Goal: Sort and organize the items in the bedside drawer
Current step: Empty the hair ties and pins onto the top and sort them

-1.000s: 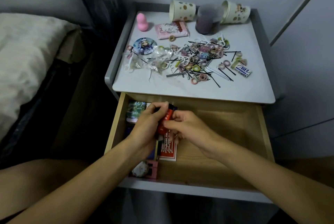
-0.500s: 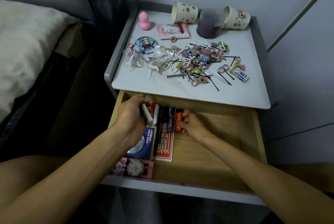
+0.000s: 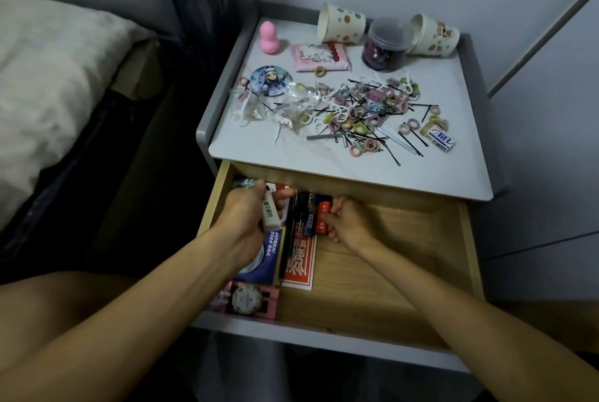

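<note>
at the open drawer (image 3: 466, 255), back left corner: left hand (image 3: 246, 220) curled round a white stick (image 3: 270, 215) with green print, held slantwise, thumb across its upper end. right hand (image 3: 348, 223) just beside, fingertips pinching an orange-red case (image 3: 322, 218) from its right side. case lies at the right end of a row. between the two hands, dark pens (image 3: 303, 216) packed side by side and running front to back. the case touches the rightmost pen.

under and in front of the left hand: blue box (image 3: 270, 255) with white lettering, partly hidden by the wrist. red card packet (image 3: 299, 263) flat beside it, under the pens' near ends. pink box (image 3: 249, 299) with a round white face at the front left corner, against the drawer front. right half of the drawer is bare pale wood.

bench (image 3: 437, 174) above the drawer, white top, grey raised rim. middle: loose pile of hair ties and black bobby pins (image 3: 372, 109), tangled with white plastic bits and clear wrappers. right of the pile, small eraser box (image 3: 440, 139). left, round picture badge (image 3: 270, 80). back row: pink sponge (image 3: 268, 38) upright, pink packet (image 3: 319, 56) flat, spotted paper cup (image 3: 340, 27) on its side, clear jar (image 3: 387, 45) of dark purple things with its lid on, second paper cup (image 3: 432, 35) tipped against the jar.

bed (image 3: 48, 93) with pale cover to the left, dark gap between it and the bench. grey wall behind. both forearms bare.
</note>
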